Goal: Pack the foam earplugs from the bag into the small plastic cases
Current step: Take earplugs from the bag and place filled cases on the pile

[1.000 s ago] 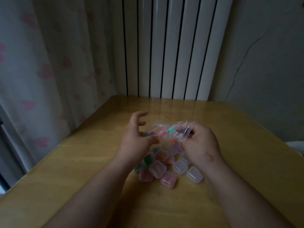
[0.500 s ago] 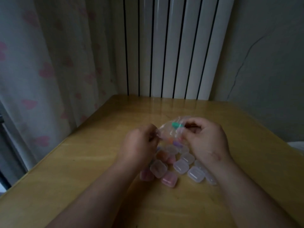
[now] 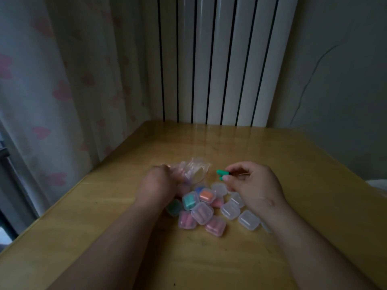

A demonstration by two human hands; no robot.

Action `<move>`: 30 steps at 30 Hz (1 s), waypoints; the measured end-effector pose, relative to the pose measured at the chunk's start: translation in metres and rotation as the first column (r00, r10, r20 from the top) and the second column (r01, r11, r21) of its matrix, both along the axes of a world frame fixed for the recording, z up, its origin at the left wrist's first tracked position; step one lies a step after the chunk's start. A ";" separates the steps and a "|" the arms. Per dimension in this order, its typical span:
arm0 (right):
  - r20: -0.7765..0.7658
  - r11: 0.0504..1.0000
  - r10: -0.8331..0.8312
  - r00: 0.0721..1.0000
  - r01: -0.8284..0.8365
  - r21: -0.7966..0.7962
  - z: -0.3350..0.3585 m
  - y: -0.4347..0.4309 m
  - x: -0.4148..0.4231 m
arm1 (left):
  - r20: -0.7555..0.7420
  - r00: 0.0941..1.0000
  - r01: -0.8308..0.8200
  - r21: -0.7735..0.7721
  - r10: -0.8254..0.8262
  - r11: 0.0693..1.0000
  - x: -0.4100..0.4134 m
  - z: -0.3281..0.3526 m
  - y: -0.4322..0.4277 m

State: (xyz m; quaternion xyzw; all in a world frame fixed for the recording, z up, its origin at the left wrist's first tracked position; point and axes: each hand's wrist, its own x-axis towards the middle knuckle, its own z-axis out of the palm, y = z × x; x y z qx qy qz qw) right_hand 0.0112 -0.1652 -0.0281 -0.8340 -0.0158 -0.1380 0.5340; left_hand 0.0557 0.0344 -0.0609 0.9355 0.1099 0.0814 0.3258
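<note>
Right hand [image 3: 254, 186], centre right of frame, pinches green earplugs [image 3: 221, 175] (two, probably; view dim) clear of the bag [image 3: 193, 170], ready for casing. Left hand [image 3: 158, 184] grips the bag at centre. Cases [image 3: 202, 212] cluster below, several already filled

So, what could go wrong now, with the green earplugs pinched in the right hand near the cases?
The right hand pinches the green earplugs by one end only, above the table; they might slip and roll away. The left hand grips the bag crumpled beside the pile, so other earplugs could spill out. The empty clear cases lie crowded against filled cases; reaching for one may knock the pile apart.
</note>
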 end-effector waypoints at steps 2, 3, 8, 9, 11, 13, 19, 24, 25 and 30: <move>-0.049 0.994 0.021 0.999 -0.015 0.110 0.000 -0.001 -0.001 | -0.006 1.000 0.028 0.143 -0.028 0.989 0.000 -0.001 -0.002; -0.073 0.984 0.035 0.997 -0.021 0.178 0.000 -0.002 -0.001 | 0.056 0.998 0.000 0.155 -0.009 0.988 -0.003 0.001 -0.003; -0.116 0.876 0.142 0.983 -0.070 0.476 0.006 -0.002 -0.005 | 0.407 0.908 0.130 -0.053 -0.097 0.990 -0.027 0.024 -0.018; -0.114 0.852 0.161 0.980 -0.080 0.517 0.007 -0.001 -0.005 | 0.427 0.891 0.223 -0.111 -0.156 0.968 -0.032 0.027 -0.024; -0.110 0.812 0.193 0.975 -0.095 0.575 0.008 0.000 -0.006 | 0.407 0.873 0.376 -0.216 -0.267 0.901 -0.040 0.028 -0.035; -0.109 0.796 0.216 0.970 -0.111 0.595 0.007 0.001 -0.006 | 0.388 0.863 0.455 -0.316 -0.324 0.833 -0.044 0.025 -0.043; -0.134 0.869 0.214 0.967 -0.126 0.478 0.006 -0.001 -0.005 | 0.369 0.890 0.441 -0.547 -0.268 0.712 -0.044 0.022 -0.050; -0.143 0.958 0.160 0.977 -0.119 0.261 0.009 -0.002 -0.006 | 0.344 0.894 0.446 -0.622 -0.287 0.644 -0.046 0.021 -0.052; -0.133 0.970 0.153 0.979 -0.123 0.210 0.009 -0.002 -0.007 | 0.349 0.894 0.444 -0.619 -0.280 0.648 -0.046 0.021 -0.052; -0.087 0.971 0.201 0.976 -0.187 0.150 0.010 0.000 -0.010 | 0.347 0.905 0.425 -0.689 -0.247 0.588 -0.046 0.021 -0.053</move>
